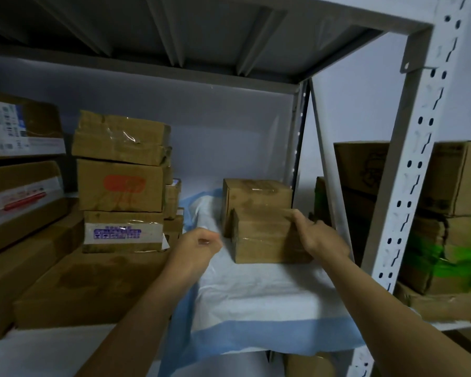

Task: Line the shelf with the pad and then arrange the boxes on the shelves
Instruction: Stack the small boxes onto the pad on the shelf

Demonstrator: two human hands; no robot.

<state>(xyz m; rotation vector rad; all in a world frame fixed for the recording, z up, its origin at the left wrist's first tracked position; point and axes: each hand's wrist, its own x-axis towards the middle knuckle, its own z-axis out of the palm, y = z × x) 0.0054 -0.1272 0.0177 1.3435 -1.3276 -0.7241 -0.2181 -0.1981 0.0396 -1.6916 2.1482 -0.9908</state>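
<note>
a: where is the pad [256, 292] lying?
b: it is lying across the right part of the shelf [38, 352], white with a blue border, its front edge hanging over the lip.
a: and the boxes?
b: a small brown box [264, 235] is sitting on the pad, touching a second box [256, 197] behind it. the right hand [318, 235] is pressing its fingers against the front box's right side and top corner, gripping it.
a: the left hand [196, 246]?
b: it is hovering just left of that box, fingers curled loosely, holding nothing. a stack of boxes [123, 183] is standing further left.
</note>
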